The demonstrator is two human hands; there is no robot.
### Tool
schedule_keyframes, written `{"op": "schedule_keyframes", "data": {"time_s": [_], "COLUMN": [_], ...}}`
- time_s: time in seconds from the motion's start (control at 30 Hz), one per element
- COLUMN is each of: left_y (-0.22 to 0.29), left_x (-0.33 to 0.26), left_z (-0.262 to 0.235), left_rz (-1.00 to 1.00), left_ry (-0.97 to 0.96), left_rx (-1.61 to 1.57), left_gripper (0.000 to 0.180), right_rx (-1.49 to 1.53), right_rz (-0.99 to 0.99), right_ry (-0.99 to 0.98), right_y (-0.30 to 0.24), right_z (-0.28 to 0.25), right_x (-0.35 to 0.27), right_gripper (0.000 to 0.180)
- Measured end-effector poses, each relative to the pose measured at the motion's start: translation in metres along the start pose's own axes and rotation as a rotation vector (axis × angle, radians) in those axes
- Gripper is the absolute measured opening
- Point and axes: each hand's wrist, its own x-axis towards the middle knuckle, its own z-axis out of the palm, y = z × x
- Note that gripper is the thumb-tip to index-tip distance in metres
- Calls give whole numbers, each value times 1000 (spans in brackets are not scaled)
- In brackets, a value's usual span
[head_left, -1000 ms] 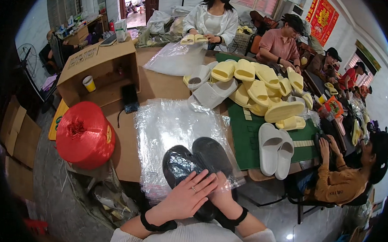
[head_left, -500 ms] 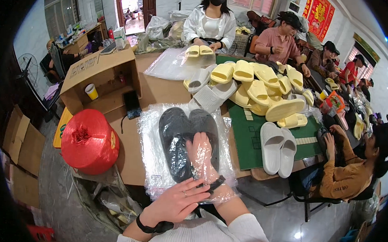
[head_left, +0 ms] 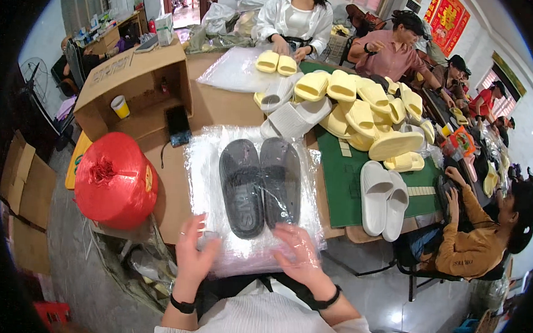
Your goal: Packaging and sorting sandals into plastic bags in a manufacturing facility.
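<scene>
A pair of dark grey slide slippers (head_left: 244,192) lies side by side in a clear plastic bag (head_left: 239,254), on top of a stack of similar clear bags. My left hand (head_left: 196,250) is at the bag's near left corner, fingers apart and slightly blurred, holding nothing. At the near right, below the right slipper's heel, my right hand (head_left: 301,251) is open with its fingers spread over the bag's edge. Whether its fingertips touch the film, I cannot tell.
A red roll of plastic twine (head_left: 117,184) and an open cardboard box (head_left: 136,89) holding a yellow-white cup stand at left, with a black phone (head_left: 177,126) beside them. Yellow slippers (head_left: 358,114) are piled at right; a light grey pair (head_left: 384,198) lies nearer. Several people sit around.
My right hand has come out of the bag, from on top of the slippers to the near right. My left hand has moved left, away from the right wrist.
</scene>
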Motion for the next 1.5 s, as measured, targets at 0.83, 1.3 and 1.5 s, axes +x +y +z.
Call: {"op": "schedule_keyframes", "data": {"time_s": [0.83,1.3,1.5], "left_y": [-42,-48,-50], "left_x": [1,9,-6], "left_z": [-23,2,3], "left_rz": [-562,280,308], "left_ry": [-357,-77,-207], "left_rx": [-407,-15,300], "left_gripper": [14,12,15], "right_rx": [486,479,-202], "right_rz": [783,356,166], "right_ry": [59,322,166], "right_y": [74,91,100], "right_z": [-75,-53,-36], "right_x": [-22,-16,-30], "right_gripper": [15,4,20]}}
